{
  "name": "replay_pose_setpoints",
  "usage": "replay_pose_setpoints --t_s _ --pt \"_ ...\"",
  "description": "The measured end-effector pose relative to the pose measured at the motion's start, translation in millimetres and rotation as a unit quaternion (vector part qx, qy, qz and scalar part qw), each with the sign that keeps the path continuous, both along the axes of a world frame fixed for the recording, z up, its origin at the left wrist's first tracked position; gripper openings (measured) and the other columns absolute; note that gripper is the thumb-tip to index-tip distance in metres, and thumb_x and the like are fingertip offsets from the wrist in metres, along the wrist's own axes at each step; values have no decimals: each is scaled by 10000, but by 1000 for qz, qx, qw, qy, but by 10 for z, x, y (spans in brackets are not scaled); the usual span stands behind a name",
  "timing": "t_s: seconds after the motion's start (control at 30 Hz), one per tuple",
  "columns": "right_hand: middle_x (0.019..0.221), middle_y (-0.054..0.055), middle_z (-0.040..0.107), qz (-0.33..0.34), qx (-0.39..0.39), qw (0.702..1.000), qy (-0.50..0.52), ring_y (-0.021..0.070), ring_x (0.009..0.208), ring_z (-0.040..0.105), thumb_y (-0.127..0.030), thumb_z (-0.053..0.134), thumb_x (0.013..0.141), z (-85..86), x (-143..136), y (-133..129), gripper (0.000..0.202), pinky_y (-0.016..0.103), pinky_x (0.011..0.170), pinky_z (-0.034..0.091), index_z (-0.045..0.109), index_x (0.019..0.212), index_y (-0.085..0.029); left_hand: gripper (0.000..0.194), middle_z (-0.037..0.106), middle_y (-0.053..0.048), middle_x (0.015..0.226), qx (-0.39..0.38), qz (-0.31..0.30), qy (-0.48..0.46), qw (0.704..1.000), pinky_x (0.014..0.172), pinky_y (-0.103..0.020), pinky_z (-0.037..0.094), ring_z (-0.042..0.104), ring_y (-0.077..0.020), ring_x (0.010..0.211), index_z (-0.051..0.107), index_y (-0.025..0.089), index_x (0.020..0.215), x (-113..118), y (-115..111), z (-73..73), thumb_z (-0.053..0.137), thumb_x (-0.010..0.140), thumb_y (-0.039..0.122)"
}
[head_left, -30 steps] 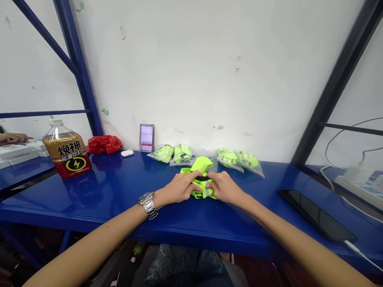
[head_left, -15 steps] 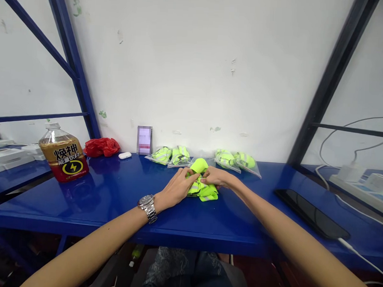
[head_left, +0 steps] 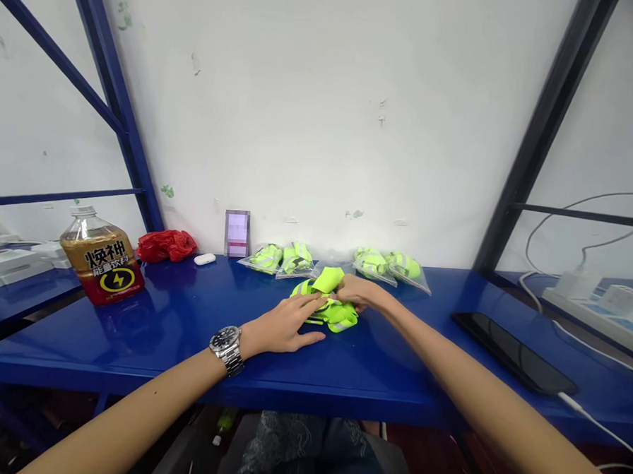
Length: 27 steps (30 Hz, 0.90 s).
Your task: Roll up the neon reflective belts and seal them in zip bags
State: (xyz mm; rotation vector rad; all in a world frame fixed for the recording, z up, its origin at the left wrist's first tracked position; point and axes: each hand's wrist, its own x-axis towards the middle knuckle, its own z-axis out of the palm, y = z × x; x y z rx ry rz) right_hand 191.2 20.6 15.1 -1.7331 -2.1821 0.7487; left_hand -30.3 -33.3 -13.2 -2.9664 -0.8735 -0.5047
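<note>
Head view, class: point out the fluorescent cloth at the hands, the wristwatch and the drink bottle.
Fluorescent cloth (head_left: pixel 338 314): head view, on its crumpled near part.
Wristwatch (head_left: pixel 225 338): head view, on its dial.
Drink bottle (head_left: pixel 104 263): head view, on its label.

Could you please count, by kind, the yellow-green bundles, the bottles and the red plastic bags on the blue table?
Yellow-green bundles in clear bags: 4
Loose yellow-green bundle: 1
Bottle: 1
Red plastic bag: 1
Total: 7

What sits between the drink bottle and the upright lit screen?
In the head view, a crumpled red bag and a small white object.
</note>
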Motion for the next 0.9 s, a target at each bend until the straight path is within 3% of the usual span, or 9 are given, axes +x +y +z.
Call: replay_pose_setpoints --t_s 0.07,0.1,0.17,0.23,0.3,0.4,0.47,0.63,0.9 --pt "549 23 541 -7 49 998 -44 173 503 542 -398 658 728 -9 53 -65 268 271 450 415 534 695 -163 580 427 -135 1418 3 -13 -4 1000 1051 -448 380 405 -279 1305 281 228 1439 22 48 25 463 934 447" --pt "642 57 589 1 111 992 -64 197 579 581 -406 655 746 -30 78 -109 272 289 501 448 547 763 -157 538 455 -133 1390 4 -18 -6 1000 1039 -434 393 435 -270 1279 303 229 1426 30 74 36 457 944 413" --pt "874 116 624 44 291 953 -74 226 774 612 -336 601 822 -99 125 -214 221 325 652 488 550 926 -148 484 493 -130 1344 5 -23 -4 1000 1009 -412 418 480 -257 1230 331 228 1404 40 122 54 444 954 365" --pt "975 124 615 115 376 918 -52 212 859 609 -253 459 919 -181 172 -327 158 339 754 489 544 1008 -154 491 499 -131 1331 3 -24 -1 1000 993 -404 426 493 -257 1211 330 224 1399 41 160 62 456 948 372" --pt "1047 125 616 178 390 903 -32 212 949 606 -262 363 969 -245 226 -425 246 357 832 484 529 1124 -168 524 493 -135 1336 -1 -23 4 1000 989 -402 423 493 -262 1207 321 218 1399 42 191 63 478 935 406" --pt "1260 173 533 244 391 885 -64 281 1155 526 -431 476 922 -290 306 -492 547 417 919 468 345 1382 -164 550 490 -139 1337 -6 -15 13 1000 973 -405 421 489 -275 1207 320 211 1389 54 227 66 495 921 442" --pt "1318 205 474 271 401 869 -106 315 1204 481 -446 531 889 -307 331 -468 696 446 932 466 241 1441 -138 540 519 -133 1297 -9 -6 17 1000 936 -393 437 508 -279 1178 334 209 1373 71 245 75 501 916 443" --pt "1148 202 547 260 438 851 -128 308 1100 528 -283 483 922 -390 285 -310 542 464 871 493 290 1396 -104 612 558 -146 1215 -7 25 12 1000 876 -390 457 556 -291 1088 340 176 1353 118 291 80 562 866 473" --pt "1116 172 606 208 413 886 -23 280 1034 587 -318 444 939 -472 265 -318 435 429 840 497 396 1342 -161 416 573 -138 1138 48 14 12 999 875 -383 449 557 -267 1053 346 192 1330 181 288 16 433 959 358"
